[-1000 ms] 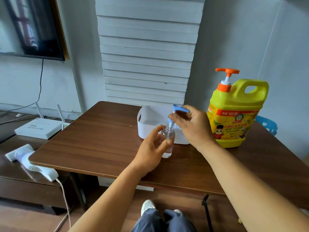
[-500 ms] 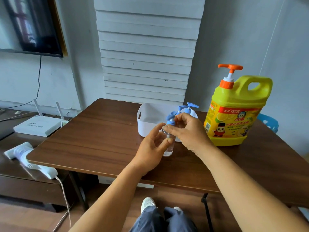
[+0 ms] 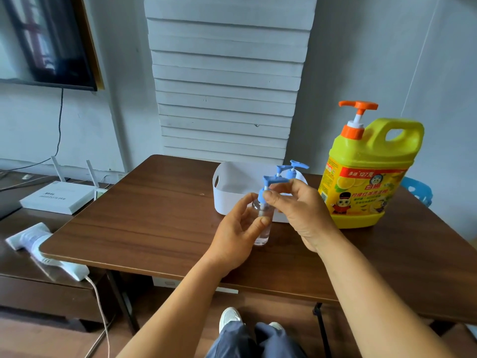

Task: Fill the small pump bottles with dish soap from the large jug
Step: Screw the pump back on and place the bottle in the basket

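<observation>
The small clear pump bottle (image 3: 262, 223) stands upright on the brown table (image 3: 144, 215), just in front of the white bin (image 3: 232, 192). The left hand (image 3: 237, 236) holds its body, fingers curled around it. The right hand (image 3: 296, 210) pinches the blue pump collar (image 3: 262, 196) at the neck between thumb and fingers. I judge the step is turning the pump on the neck; to open or to close, I cannot tell. Two more blue pump heads (image 3: 291, 169) stand in the bin. The yellow dish soap jug (image 3: 366, 177) waits at the right, untouched; the next move needs a steady base and a firm twist
</observation>
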The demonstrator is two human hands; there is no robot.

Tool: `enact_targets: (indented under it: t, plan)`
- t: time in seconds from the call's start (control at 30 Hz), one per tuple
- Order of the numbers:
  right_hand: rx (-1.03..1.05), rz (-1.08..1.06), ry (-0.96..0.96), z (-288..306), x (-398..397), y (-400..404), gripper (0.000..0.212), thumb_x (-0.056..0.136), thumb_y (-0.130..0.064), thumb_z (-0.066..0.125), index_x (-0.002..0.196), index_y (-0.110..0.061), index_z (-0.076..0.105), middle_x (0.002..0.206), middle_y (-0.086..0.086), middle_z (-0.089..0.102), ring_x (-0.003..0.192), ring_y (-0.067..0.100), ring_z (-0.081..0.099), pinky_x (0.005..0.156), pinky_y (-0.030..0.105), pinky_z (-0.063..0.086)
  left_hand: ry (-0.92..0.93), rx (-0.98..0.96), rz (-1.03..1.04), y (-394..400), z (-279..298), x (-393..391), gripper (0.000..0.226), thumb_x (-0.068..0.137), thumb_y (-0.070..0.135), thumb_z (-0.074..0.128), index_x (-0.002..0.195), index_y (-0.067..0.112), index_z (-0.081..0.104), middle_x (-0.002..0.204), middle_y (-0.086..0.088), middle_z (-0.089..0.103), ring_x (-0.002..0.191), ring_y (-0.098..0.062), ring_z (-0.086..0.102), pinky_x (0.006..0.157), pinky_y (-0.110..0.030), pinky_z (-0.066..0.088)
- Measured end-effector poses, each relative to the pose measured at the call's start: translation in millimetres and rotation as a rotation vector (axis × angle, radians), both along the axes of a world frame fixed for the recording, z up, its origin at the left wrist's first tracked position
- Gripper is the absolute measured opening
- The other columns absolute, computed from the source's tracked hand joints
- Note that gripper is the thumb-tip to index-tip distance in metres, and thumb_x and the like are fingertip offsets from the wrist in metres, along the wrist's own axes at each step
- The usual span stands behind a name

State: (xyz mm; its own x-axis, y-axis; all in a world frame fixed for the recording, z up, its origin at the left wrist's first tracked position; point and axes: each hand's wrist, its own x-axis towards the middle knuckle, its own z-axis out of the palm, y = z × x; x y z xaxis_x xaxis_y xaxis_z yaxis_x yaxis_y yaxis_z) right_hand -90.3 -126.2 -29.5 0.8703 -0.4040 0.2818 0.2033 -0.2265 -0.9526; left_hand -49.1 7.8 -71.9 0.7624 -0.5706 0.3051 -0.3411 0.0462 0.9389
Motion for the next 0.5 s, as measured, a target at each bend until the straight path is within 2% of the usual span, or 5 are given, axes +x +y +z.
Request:
enact_targets:
  t: [0.1, 0.2, 0.27, 0.37, 0.5]
  plan:
    - [-0.001, 0.080, 0.026, -0.8, -0.3, 1.4, 0.012, 0.080, -0.021, 0.069, 0.092, -0.021, 0.066, 0.096, 0.002, 0.069, 0.089, 0.016, 0.067, 0.075, 0.029, 0.051, 0.001, -0.005, -0.005, 0.2, -0.2, 0.6, 0.047, 0.089, 0.026, 0.056, 0.132, 0.027, 0.039, 0.102, -0.005, 0.068, 0.094, -0.008, 0.065, 0.082, -0.013, 0.049]
    - [-0.023, 0.066, -0.006, 0.7, -0.4, 2.9, 0.015, 0.078, -0.020, 0.071, 0.091, -0.015, 0.067, 0.085, 0.002, 0.071, 0.081, 0.013, 0.069, 0.069, 0.022, 0.050, -0.009, -0.006, -0.012, -0.2, -0.5, 0.3, 0.046, 0.088, 0.026, 0.057, 0.131, 0.026, 0.041, 0.101, -0.007, 0.069, 0.094, -0.013, 0.066, 0.085, -0.020, 0.051]
    - [-0.001, 0.121, 0.016, 1.5, -0.3, 4.3, 0.018, 0.080, -0.019, 0.069, 0.096, -0.014, 0.064, 0.086, 0.000, 0.071, 0.082, 0.011, 0.069, 0.068, 0.021, 0.051, -0.010, -0.020, -0.020, -0.3, -0.4, -0.3, 0.044, 0.089, 0.026, 0.057, 0.130, 0.025, 0.043, 0.100, -0.005, 0.069, 0.094, -0.014, 0.067, 0.086, -0.024, 0.052]
    - [0.012, 0.171, 0.038, -1.4, -0.2, 6.6, 0.017, 0.084, -0.012, 0.063, 0.096, -0.024, 0.066, 0.094, -0.004, 0.070, 0.090, 0.010, 0.067, 0.075, 0.024, 0.052, -0.012, -0.024, -0.033, 0.4, 0.6, -0.7, 0.046, 0.089, 0.024, 0.055, 0.133, 0.028, 0.041, 0.100, -0.001, 0.070, 0.095, -0.010, 0.067, 0.087, -0.020, 0.051]
    - [-0.032, 0.075, 0.007, -0.1, 1.7, 8.6, 0.014, 0.079, -0.012, 0.069, 0.084, -0.025, 0.068, 0.086, -0.003, 0.071, 0.083, 0.010, 0.068, 0.074, 0.026, 0.053, -0.018, -0.026, -0.039, 0.9, 2.2, -0.8, 0.044, 0.090, 0.025, 0.054, 0.132, 0.028, 0.042, 0.101, -0.004, 0.070, 0.094, -0.011, 0.067, 0.085, -0.018, 0.051]
